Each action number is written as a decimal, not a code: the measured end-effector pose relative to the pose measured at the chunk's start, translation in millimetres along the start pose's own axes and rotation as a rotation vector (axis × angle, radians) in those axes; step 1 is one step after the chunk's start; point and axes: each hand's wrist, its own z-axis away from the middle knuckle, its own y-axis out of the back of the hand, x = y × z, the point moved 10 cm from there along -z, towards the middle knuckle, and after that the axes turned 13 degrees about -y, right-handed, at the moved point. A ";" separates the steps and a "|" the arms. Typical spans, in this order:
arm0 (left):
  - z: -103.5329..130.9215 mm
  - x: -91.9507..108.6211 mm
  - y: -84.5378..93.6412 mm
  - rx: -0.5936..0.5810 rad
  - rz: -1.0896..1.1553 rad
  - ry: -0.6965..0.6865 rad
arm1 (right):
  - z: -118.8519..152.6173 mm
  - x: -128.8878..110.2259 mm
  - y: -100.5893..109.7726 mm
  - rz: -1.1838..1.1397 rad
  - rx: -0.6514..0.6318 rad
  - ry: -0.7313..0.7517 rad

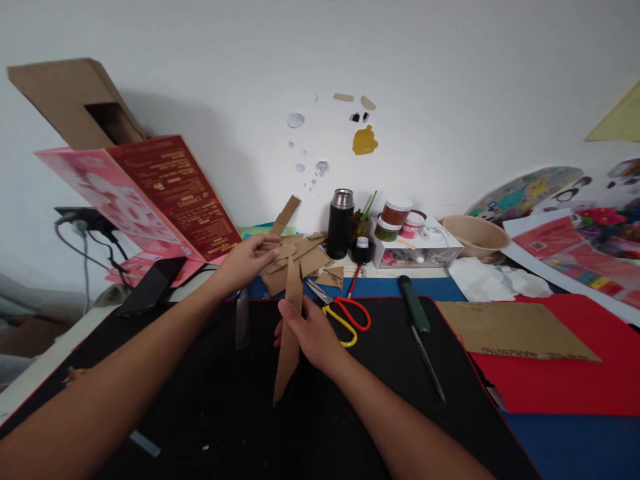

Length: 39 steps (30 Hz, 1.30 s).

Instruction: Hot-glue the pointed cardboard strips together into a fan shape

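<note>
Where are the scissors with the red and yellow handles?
In the head view, the scissors lie near the middle, just right of the person's right hand, with their handles on the black mat and blades by the cardboard pieces.

We hold a brown cardboard strip (289,350), long, narrow and slanted, its near end tapering to a point. Just beyond, we see scraps (313,262) of brown cardboard overlapping in a loose pile; a narrow piece (287,215) slants up behind.
</note>
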 end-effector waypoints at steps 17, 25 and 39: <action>136.4 51.5 -86.3 -0.322 0.883 0.459 | 18.0 -23.6 20.5 -0.392 0.092 0.024; 130.9 50.0 -85.5 -0.304 0.795 0.368 | 20.2 -27.7 24.8 -0.239 0.173 0.121; 124.3 50.2 -92.4 -0.102 0.856 0.389 | 21.5 -27.3 8.8 -0.136 0.096 0.139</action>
